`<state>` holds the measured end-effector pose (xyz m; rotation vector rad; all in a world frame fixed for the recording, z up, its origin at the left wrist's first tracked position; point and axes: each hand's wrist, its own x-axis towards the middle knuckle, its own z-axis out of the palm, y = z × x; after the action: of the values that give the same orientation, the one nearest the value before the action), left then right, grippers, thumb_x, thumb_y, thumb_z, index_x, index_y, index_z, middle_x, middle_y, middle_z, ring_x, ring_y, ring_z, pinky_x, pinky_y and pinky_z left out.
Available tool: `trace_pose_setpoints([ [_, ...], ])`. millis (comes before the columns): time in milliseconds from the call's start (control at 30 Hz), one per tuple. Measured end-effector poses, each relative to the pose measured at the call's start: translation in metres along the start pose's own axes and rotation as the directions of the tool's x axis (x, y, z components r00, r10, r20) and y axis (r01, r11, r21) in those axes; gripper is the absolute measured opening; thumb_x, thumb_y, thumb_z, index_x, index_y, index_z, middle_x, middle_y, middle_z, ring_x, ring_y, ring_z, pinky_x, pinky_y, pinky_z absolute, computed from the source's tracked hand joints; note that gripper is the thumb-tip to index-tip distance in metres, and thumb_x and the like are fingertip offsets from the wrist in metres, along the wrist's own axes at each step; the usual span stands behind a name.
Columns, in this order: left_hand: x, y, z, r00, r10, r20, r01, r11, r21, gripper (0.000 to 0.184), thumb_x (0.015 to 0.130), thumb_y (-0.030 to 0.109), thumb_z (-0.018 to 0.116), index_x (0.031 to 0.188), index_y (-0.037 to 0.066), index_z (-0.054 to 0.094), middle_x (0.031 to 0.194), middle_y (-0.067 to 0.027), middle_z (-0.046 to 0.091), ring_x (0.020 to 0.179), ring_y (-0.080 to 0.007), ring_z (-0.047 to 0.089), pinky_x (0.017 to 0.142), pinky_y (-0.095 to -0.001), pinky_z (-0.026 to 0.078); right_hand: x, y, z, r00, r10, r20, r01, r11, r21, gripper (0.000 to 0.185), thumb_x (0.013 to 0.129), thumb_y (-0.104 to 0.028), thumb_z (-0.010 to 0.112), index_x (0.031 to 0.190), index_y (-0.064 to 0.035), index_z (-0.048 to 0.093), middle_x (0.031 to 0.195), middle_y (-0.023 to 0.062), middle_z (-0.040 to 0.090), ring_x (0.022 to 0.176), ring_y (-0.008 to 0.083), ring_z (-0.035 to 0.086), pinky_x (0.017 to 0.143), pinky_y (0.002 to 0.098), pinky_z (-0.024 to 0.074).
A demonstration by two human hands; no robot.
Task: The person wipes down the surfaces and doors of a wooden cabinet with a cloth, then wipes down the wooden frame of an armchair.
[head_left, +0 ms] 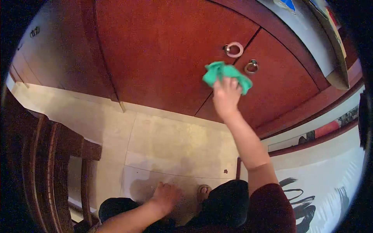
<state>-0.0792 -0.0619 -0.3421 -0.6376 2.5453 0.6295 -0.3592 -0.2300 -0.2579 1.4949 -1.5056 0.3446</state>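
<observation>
A green cloth [217,72] lies against the red-brown cabinet door [155,50], just below two ring handles, one pinkish [235,49] and one metallic [251,66]. My right hand [226,93] holds the cloth, fingers pressing it onto the door near the gap between the two doors. Low in the view, my left hand [167,196] hangs over the floor in front of my legs, touching nothing visible; its fingers are blurred and partly lost in shadow.
Dark carved wooden furniture [54,167] stands at the left. Pale floor tiles [163,136] run below the cabinet. At the right are a framed picture [326,130] and a white sheet with black brushwork [330,186]. Papers overhang the cabinet's upper right edge.
</observation>
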Motion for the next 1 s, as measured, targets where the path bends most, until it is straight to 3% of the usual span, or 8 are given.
trace_pose_setpoints([
  [100,-0.009,-0.001,0.000,0.992,0.109,-0.057,-0.104,0.991,0.090,0.027,0.078,0.016,0.054,0.104,0.012,0.058,0.097,-0.0088,0.062,0.097,-0.0279,0.058,0.085,-0.0499,0.040,-0.025,-0.025,0.023,0.998,-0.051,0.039,0.045,0.989,0.140,0.043,0.071,-0.008,0.052,0.113,-0.0188,0.059,0.110,0.0130,0.049,0.097,0.0309,0.046,0.073,0.0420,0.0401],
  [233,-0.008,0.000,0.003,0.999,0.038,0.008,-0.038,0.993,0.112,0.026,0.078,0.016,0.054,0.103,0.012,0.059,0.098,-0.0063,0.063,0.093,-0.0268,0.060,0.082,-0.0479,0.041,-0.061,-0.035,0.052,0.973,-0.223,0.063,0.191,0.925,0.328,0.043,0.073,-0.008,0.051,0.113,-0.0217,0.058,0.110,0.0125,0.050,0.094,0.0309,0.047,0.076,0.0420,0.0396],
  [400,-0.011,0.002,0.016,0.987,0.045,-0.154,-0.028,0.994,0.110,0.020,0.079,0.017,0.051,0.096,0.011,0.061,0.094,-0.0077,0.064,0.089,-0.0256,0.061,0.079,-0.0475,0.043,0.003,-0.012,0.007,0.998,0.041,-0.051,-0.027,0.970,0.242,0.050,0.070,-0.001,0.050,0.115,-0.0212,0.057,0.107,0.0112,0.052,0.087,0.0305,0.047,0.072,0.0426,0.0344],
  [533,0.001,-0.004,0.008,0.998,0.069,-0.013,-0.068,0.994,0.084,0.019,0.080,0.018,0.049,0.092,0.010,0.062,0.087,-0.0082,0.064,0.087,-0.0250,0.061,0.077,-0.0470,0.043,0.042,0.004,0.007,0.974,0.057,-0.218,-0.014,0.981,0.193,0.047,0.068,0.001,0.052,0.109,-0.0203,0.060,0.105,0.0126,0.053,0.087,0.0320,0.046,0.073,0.0432,0.0328],
  [600,0.007,-0.004,0.007,0.998,0.034,0.053,-0.036,0.999,0.028,0.020,0.079,0.018,0.049,0.093,0.009,0.061,0.085,-0.0077,0.063,0.087,-0.0257,0.061,0.078,-0.0475,0.043,0.043,0.001,0.002,0.982,0.080,-0.174,-0.046,0.981,0.190,0.047,0.067,-0.001,0.054,0.109,-0.0215,0.060,0.106,0.0132,0.053,0.088,0.0330,0.047,0.071,0.0439,0.0341],
  [800,0.007,-0.012,0.053,0.940,0.132,-0.313,-0.102,0.989,0.110,0.022,0.079,0.018,0.050,0.097,0.011,0.060,0.090,-0.0096,0.062,0.089,-0.0285,0.059,0.079,-0.0478,0.043,-0.034,-0.019,0.050,0.996,-0.076,-0.036,0.083,0.940,0.330,0.049,0.066,-0.002,0.055,0.109,-0.0245,0.061,0.104,0.0145,0.057,0.088,0.0345,0.050,0.069,0.0473,0.0382],
  [867,-0.008,-0.009,0.012,0.983,0.128,-0.129,-0.113,0.987,0.115,0.023,0.078,0.018,0.050,0.099,0.011,0.059,0.094,-0.0107,0.060,0.092,-0.0290,0.058,0.081,-0.0484,0.042,-0.075,-0.029,0.078,0.989,-0.142,0.048,0.102,0.871,0.482,0.046,0.070,-0.002,0.052,0.111,-0.0240,0.059,0.108,0.0135,0.056,0.091,0.0324,0.050,0.074,0.0480,0.0393],
  [1000,0.000,-0.006,0.019,0.995,-0.019,0.102,0.019,1.000,0.001,0.027,0.077,0.018,0.052,0.103,0.011,0.058,0.100,-0.0122,0.059,0.097,-0.0303,0.055,0.085,-0.0502,0.040,-0.157,-0.048,0.115,0.864,-0.356,0.356,0.160,0.865,0.476,0.042,0.077,-0.006,0.046,0.113,-0.0246,0.056,0.113,0.0105,0.053,0.100,0.0295,0.050,0.085,0.0474,0.0393],
])
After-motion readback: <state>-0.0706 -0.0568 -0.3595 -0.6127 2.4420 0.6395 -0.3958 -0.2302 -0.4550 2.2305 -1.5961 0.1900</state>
